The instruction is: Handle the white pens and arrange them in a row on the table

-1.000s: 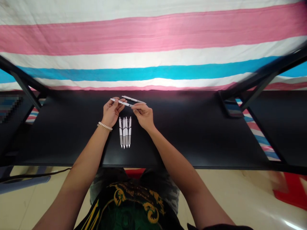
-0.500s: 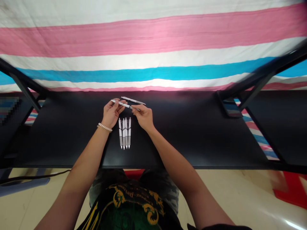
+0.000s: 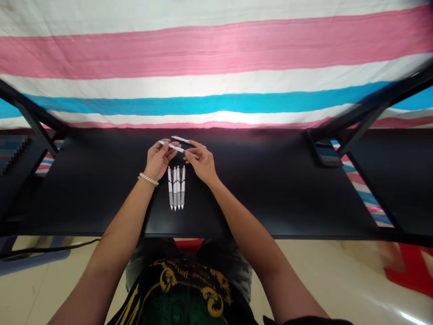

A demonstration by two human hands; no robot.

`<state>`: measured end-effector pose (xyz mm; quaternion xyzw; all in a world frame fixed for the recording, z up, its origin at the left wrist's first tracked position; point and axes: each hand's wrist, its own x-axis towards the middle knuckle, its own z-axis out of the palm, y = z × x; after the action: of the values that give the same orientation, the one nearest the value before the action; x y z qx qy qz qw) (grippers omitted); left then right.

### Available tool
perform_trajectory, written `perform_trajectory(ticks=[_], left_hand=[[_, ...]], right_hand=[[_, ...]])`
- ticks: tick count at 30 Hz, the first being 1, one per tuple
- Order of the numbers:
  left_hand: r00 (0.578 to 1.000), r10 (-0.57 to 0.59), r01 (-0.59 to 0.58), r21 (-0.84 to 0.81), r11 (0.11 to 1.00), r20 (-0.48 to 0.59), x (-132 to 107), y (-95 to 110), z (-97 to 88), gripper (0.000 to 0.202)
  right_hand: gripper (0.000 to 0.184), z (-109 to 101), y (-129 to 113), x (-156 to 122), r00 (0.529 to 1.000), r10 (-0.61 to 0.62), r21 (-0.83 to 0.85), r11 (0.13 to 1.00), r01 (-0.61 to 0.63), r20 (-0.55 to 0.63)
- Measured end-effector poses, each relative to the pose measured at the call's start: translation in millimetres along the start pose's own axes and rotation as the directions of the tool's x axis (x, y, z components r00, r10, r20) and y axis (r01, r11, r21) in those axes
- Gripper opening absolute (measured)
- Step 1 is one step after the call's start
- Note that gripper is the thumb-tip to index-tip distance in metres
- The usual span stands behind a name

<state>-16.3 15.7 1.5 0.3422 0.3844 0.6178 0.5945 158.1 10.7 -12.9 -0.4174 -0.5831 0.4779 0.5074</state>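
Both hands hold one white and grey pen [image 3: 176, 147] just above the black table [image 3: 270, 189]. My left hand [image 3: 157, 159], with a bead bracelet on its wrist, pinches the pen's left end. My right hand [image 3: 202, 161] pinches its right end, fingers closed on it. A second pen [image 3: 180, 139] lies on the table just beyond the hands, partly hidden by my right fingers. Several more pens [image 3: 176, 187] lie side by side in a neat row between my wrists, tips toward me.
A pink, white and blue striped cloth [image 3: 216, 63] hangs behind the table. Black metal frame bars [image 3: 365, 113] slant down at the left and right. A red object [image 3: 412, 271] sits on the pale floor at the lower right.
My right hand has slid a little left along the held pen, and its fingers now cover part of the pen lying behind. The row of pens has not moved.
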Motion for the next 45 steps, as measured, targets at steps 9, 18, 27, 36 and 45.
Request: perform_trajectory(ticks=[9,18,27,36,45], left_hand=[[0.99,0.063,-0.067,-0.028,0.997,-0.123,9.2,1.7,-9.9,0.02],[0.97,0.094,-0.117,-0.091,0.989,-0.224,16.7,4.6,-25.4,0.013],[0.997,0.043,-0.05,-0.095,0.994,-0.071,4.3,1.7,-5.0,0.026],[0.999,0.02,-0.021,0.027,0.999,0.043,-2.9,-1.6,6.1,0.033],[0.998,0.027,-0.028,0.014,1.0,0.049,-2.8,-0.5,5.1,0.032]], right_hand=[[0.022,1.2,-9.7,-6.4,0.986,-0.145,-0.248,0.961,0.12,-0.085],[0.018,-0.3,-10.4,-5.6,0.989,-0.087,-0.191,0.98,0.062,-0.121],[0.016,2.5,-5.2,-6.0,0.97,-0.221,-0.253,0.949,0.189,-0.104],[0.012,4.9,-8.7,-10.9,0.944,-0.266,-0.308,0.93,0.199,-0.194],[0.007,3.5,-7.2,-8.5,0.909,-0.388,-0.308,0.893,0.329,-0.152]])
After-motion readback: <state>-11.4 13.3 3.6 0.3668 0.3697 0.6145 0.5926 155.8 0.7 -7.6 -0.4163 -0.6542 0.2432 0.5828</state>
